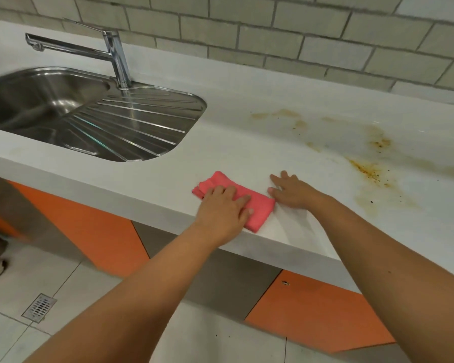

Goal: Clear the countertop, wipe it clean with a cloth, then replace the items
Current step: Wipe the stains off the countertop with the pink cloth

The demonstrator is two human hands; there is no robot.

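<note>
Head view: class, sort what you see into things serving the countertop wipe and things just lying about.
In the job: folded pink cloth, white countertop, brown stains, left hand, right hand.
Lying about: stainless steel sink, chrome tap, metal floor drain.

Left forearm (pixel 142 284): bare, extended, entering from the lower left and running diagonally up and to the right; wrist straight. Left hand (pixel 224 208): palm down, fingers straight and close together, pressed flat on the cloth (pixel 257 208), gripping nothing. Right forearm (pixel 378 244): bare, extended, entering from the lower right and running up and to the left; wrist nearly straight. Right hand (pixel 291 192): palm down, fingers straight and slightly spread, laid flat on the countertop (pixel 247 158), thumb pointing toward the left hand. The two hands lie side by side, near but apart; the forearms converge toward them.
</note>
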